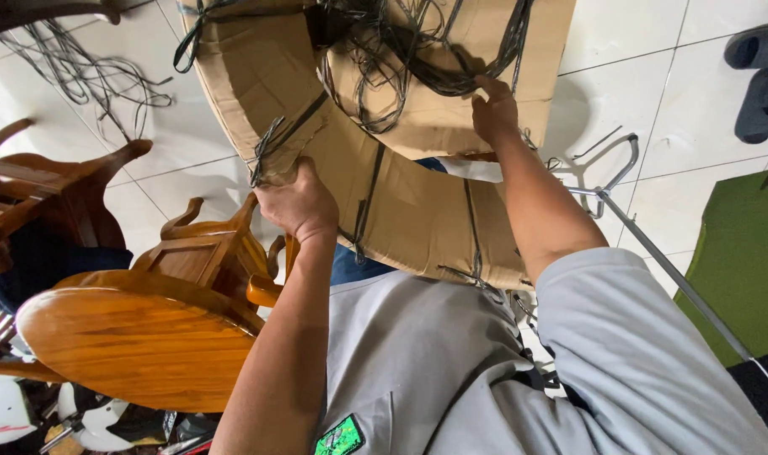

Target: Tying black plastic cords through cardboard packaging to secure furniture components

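A large curved object wrapped in brown cardboard (417,211) fills the upper middle of the view, bound with black straps and a tangle of black strings (417,59). My left hand (299,204) grips the cardboard's torn lower edge, close to a knotted strap (270,147). My right hand (495,109) rests on the upper cardboard panel, its fingers pinching the strings where they bunch together. Both forearms reach up from my grey shirt (451,362).
A round wooden tabletop (131,337) and carved wooden chairs (207,248) stand at the left. Loose black strings (80,76) lie on the white tiled floor. At the right are a metal rod (662,261), a green mat (738,261) and dark sandals (759,76).
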